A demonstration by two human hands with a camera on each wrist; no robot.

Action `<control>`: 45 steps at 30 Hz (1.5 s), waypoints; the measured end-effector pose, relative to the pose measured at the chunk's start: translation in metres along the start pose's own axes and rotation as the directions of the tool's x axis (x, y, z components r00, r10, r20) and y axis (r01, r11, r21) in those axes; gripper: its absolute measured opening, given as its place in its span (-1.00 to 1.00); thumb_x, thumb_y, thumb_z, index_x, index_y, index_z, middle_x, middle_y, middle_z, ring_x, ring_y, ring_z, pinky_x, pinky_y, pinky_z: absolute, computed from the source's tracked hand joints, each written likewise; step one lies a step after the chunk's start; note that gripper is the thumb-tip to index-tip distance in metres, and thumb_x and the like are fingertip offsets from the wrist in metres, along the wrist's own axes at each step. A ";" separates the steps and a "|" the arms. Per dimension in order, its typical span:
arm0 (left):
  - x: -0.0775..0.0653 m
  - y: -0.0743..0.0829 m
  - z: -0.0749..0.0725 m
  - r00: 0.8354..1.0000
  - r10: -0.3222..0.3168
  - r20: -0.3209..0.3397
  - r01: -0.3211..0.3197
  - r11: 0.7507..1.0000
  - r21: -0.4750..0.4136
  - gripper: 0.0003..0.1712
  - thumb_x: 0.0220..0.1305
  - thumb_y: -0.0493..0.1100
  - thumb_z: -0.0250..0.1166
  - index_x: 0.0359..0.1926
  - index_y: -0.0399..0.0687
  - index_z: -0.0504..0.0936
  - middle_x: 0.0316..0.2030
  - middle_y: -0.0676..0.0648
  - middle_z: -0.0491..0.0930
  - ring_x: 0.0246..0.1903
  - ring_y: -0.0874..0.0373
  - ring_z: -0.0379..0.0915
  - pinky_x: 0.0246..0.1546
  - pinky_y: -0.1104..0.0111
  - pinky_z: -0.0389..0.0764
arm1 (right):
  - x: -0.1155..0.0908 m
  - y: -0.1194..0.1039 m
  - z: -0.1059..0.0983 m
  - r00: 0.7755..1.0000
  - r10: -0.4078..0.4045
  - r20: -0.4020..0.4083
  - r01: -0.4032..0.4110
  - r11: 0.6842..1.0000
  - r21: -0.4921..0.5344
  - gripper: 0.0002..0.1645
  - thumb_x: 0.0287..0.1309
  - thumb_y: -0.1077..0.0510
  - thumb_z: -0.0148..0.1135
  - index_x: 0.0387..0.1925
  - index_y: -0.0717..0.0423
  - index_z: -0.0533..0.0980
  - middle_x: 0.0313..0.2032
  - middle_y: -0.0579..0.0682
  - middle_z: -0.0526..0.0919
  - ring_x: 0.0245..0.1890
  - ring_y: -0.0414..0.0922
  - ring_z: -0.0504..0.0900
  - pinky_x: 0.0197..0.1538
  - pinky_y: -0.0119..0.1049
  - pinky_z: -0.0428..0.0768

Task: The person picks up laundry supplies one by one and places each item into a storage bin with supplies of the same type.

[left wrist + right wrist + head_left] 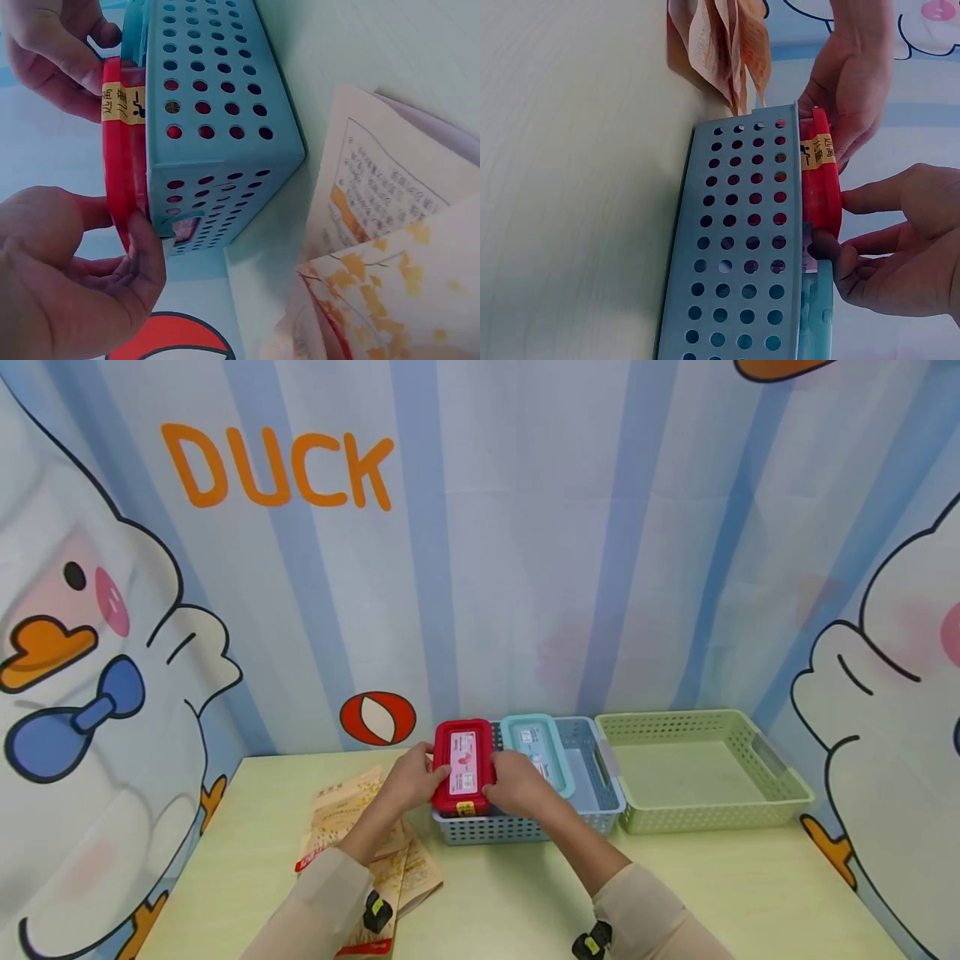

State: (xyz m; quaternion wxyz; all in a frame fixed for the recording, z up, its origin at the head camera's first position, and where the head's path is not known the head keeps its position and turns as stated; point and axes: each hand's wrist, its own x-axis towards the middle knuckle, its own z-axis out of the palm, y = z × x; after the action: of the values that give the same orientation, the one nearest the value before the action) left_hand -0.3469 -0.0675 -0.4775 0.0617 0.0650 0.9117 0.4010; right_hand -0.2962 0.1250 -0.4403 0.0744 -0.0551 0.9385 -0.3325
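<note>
Head view: teal box (pixel 537 750) lies just beside the red box (pixel 462 767).

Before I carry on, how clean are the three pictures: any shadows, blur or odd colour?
Head view: fairly even light, a soft shadow on the table in front of the blue basket, fine label print on the red container too small to read; left wrist: cool bluish cast, print on the paper bag soft; right wrist: dim, with the table darker beside the basket.
</note>
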 end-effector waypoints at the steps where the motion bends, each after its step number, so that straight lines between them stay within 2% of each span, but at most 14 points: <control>1: 0.000 0.001 0.000 1.000 -0.001 0.006 0.001 1.000 0.009 -0.42 0.52 -0.12 0.32 0.39 -0.33 0.40 -0.18 -0.17 0.62 -0.33 0.08 0.60 -0.33 0.31 0.70 | 0.000 0.000 0.001 1.000 -0.009 0.000 0.009 1.000 -0.012 -0.49 0.32 0.18 0.46 0.20 0.28 0.52 -0.05 0.08 0.68 -0.11 -0.04 0.64 0.01 -0.04 0.76; 8: 0.001 0.003 -0.001 1.000 -0.008 0.021 0.006 0.998 0.067 -0.41 0.52 -0.12 0.33 0.38 -0.36 0.39 -0.14 -0.18 0.65 -0.29 0.07 0.59 -0.27 0.27 0.72 | 0.000 0.001 0.005 0.997 -0.082 -0.012 0.081 0.992 -0.102 -0.54 0.32 0.20 0.44 0.14 0.33 0.52 -0.06 0.11 0.62 -0.07 -0.02 0.59 0.04 -0.02 0.74; 14: -0.002 0.011 0.001 1.000 -0.024 0.014 0.022 0.996 0.091 -0.42 0.53 -0.13 0.31 0.38 -0.35 0.37 -0.06 -0.22 0.65 -0.24 0.04 0.61 -0.21 0.24 0.74 | -0.001 0.002 0.002 0.997 -0.078 -0.002 0.077 0.991 -0.112 -0.53 0.35 0.18 0.42 0.17 0.34 0.51 -0.02 0.13 0.61 -0.06 -0.02 0.59 0.07 -0.02 0.73; 23: -0.002 0.012 -0.001 0.999 -0.038 0.026 0.035 0.994 0.103 -0.42 0.53 -0.11 0.31 0.38 -0.31 0.36 -0.04 -0.22 0.63 -0.23 0.04 0.59 -0.21 0.24 0.74 | 0.002 0.002 0.003 0.997 -0.076 0.006 0.076 0.985 -0.158 -0.52 0.36 0.16 0.42 0.18 0.33 0.52 -0.01 0.12 0.62 -0.04 -0.01 0.57 0.10 -0.01 0.72; 30: -0.003 0.012 0.001 0.999 -0.040 0.031 0.037 0.994 0.105 -0.41 0.52 -0.11 0.32 0.37 -0.32 0.36 -0.06 -0.22 0.63 -0.23 0.04 0.60 -0.21 0.23 0.74 | 0.001 0.004 0.005 0.997 -0.079 -0.004 0.077 0.978 -0.196 -0.46 0.33 0.11 0.46 0.22 0.29 0.52 -0.01 0.10 0.62 -0.01 -0.03 0.55 0.10 -0.02 0.72; 34: -0.002 0.011 0.002 0.998 -0.041 0.041 0.037 0.994 0.106 -0.40 0.51 -0.11 0.33 0.38 -0.32 0.35 -0.06 -0.21 0.63 -0.24 0.05 0.59 -0.23 0.25 0.74 | 0.000 0.005 0.007 0.996 -0.093 -0.017 0.087 0.973 -0.213 -0.49 0.35 0.12 0.44 0.20 0.31 0.53 -0.03 0.11 0.62 -0.02 -0.02 0.55 0.11 -0.02 0.72; 40: 0.000 0.006 -0.003 0.999 -0.009 0.047 0.004 0.994 0.111 -0.41 0.51 -0.09 0.34 0.36 -0.31 0.38 -0.22 -0.16 0.59 -0.30 0.05 0.53 -0.32 0.30 0.63 | -0.004 0.000 0.013 0.990 -0.132 -0.048 0.115 0.955 -0.273 -0.49 0.38 0.16 0.39 0.21 0.38 0.51 0.02 0.20 0.63 0.02 0.03 0.58 0.12 0.03 0.71; 45: 0.001 0.005 -0.007 0.999 0.010 0.045 -0.015 0.995 0.095 -0.44 0.49 -0.10 0.36 0.31 -0.31 0.41 -0.24 -0.14 0.56 -0.27 0.03 0.50 -0.29 0.28 0.62 | -0.007 -0.002 0.017 0.990 -0.129 -0.063 0.101 0.939 -0.328 -0.32 0.20 0.16 0.56 0.26 0.35 0.49 0.07 0.21 0.62 0.05 0.04 0.59 0.11 0.02 0.72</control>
State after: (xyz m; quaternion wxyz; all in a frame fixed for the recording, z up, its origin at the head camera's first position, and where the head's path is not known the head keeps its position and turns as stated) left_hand -0.3491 -0.0690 -0.4696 0.0763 0.0825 0.9277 0.3560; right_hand -0.2863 0.1135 -0.4514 0.0054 -0.1074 0.9778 -0.1799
